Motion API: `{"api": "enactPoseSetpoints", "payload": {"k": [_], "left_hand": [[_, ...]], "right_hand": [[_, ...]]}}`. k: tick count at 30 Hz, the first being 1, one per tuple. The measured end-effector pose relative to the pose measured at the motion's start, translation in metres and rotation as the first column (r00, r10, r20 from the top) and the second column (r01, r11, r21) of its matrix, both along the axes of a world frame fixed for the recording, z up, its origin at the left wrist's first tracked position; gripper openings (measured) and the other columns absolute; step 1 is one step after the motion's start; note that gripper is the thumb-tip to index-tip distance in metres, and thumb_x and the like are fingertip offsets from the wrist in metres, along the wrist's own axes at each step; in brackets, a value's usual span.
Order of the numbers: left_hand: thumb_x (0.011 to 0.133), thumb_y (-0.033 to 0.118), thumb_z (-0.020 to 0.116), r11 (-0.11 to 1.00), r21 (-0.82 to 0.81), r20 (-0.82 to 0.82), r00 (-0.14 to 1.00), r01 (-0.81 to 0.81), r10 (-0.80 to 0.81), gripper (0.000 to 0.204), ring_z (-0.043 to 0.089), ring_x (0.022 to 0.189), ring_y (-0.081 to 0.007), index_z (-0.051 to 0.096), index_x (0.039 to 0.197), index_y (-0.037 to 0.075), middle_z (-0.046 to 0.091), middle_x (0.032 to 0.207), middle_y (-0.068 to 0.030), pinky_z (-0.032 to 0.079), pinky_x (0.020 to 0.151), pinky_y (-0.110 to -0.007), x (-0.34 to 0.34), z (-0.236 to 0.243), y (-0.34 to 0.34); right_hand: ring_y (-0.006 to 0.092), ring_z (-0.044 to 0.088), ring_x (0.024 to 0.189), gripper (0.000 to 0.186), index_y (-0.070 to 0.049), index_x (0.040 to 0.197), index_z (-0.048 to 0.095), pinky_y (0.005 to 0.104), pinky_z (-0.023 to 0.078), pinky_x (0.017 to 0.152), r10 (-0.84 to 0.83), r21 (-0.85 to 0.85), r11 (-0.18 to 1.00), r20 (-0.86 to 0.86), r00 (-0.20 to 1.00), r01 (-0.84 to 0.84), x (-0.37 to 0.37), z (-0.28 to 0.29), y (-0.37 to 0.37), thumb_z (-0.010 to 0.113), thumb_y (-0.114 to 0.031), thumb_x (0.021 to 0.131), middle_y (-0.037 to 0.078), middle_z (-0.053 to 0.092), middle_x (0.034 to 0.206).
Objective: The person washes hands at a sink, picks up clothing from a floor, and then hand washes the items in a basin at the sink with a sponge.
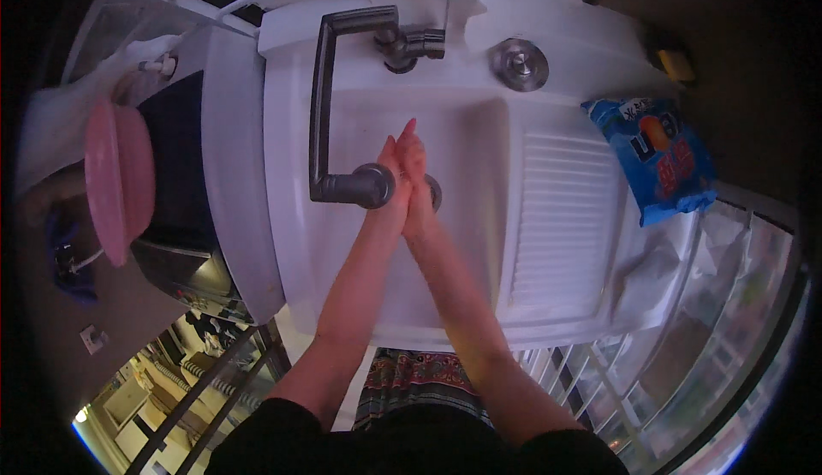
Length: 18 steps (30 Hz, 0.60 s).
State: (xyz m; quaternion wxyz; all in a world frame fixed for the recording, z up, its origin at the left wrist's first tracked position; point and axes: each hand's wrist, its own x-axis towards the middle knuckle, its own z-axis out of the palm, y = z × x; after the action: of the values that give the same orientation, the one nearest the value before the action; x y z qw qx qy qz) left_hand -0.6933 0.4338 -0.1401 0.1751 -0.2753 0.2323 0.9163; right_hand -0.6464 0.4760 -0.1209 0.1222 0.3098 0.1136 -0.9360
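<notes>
My two hands are pressed together inside the white sink basin (458,278), just right of the dark grey faucet's round outlet head (374,185). My right hand (415,165) lies against my left hand with its fingers closed over it; one pink fingertip points toward the faucet base. Most of the fingers of my left hand (389,160) are hidden in this clasp, and the outlet head covers part of its wrist. Between the palms I can make out no object. A dark round drain (435,192) shows partly behind my right wrist. Whether water runs is unclear.
The tall squared faucet pipe (322,102) rises left of my hands. A round metal knob (520,64) sits on the back rim. Right of the basin are a ribbed washboard (565,218) and a blue detergent bag (655,154). A pink basin (120,179) leans beside a washing machine (240,175).
</notes>
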Motion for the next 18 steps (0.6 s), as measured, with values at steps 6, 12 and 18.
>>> {"api": "enactPoseSetpoints", "payload": {"k": [6, 12, 18], "left_hand": [[0.091, 0.040, 0.038, 0.832, -0.554, -0.240, 0.963, -0.032, -0.123, 0.042, 0.040, 0.057, -0.0095, 0.054, 0.106, 0.004, 0.047, 0.077, -0.0022, 0.036, 0.053, -0.023, -0.017, 0.029, 0.010], [0.089, 0.034, 0.046, 0.935, -0.225, -0.020, 0.960, -0.275, 0.278, 0.033, 0.049, 0.088, -0.0101, 0.051, 0.109, 0.007, 0.051, 0.092, -0.0029, 0.042, 0.074, -0.026, 0.032, 0.020, 0.015], [0.087, 0.034, 0.051, 0.829, -0.526, 0.029, 0.970, -0.189, 0.240, 0.040, 0.049, 0.098, -0.0140, 0.045, 0.113, 0.004, 0.050, 0.103, -0.0048, 0.042, 0.083, -0.030, 0.071, 0.051, 0.038]], "right_hand": [[0.0228, 0.058, 0.083, 0.040, -0.001, 0.110, 0.045, 0.0335, 0.048, 0.072, 0.389, 0.252, 0.890, 0.012, 0.921, -0.379, 0.031, 0.033, -0.004, 0.057, -0.020, 0.078, 0.012, 0.056, 0.096], [0.0168, 0.057, 0.068, 0.039, 0.003, 0.102, 0.051, 0.0290, 0.046, 0.064, 0.217, 0.370, 0.919, -0.183, 0.959, -0.138, -0.026, 0.012, 0.025, 0.064, -0.018, 0.071, 0.008, 0.061, 0.083], [0.0183, 0.058, 0.056, 0.021, 0.000, 0.078, 0.061, 0.0315, 0.044, 0.055, 0.630, 0.927, 0.076, 0.241, 0.738, -0.368, -0.065, 0.020, 0.007, 0.059, -0.021, 0.078, 0.013, 0.057, 0.059]]}}
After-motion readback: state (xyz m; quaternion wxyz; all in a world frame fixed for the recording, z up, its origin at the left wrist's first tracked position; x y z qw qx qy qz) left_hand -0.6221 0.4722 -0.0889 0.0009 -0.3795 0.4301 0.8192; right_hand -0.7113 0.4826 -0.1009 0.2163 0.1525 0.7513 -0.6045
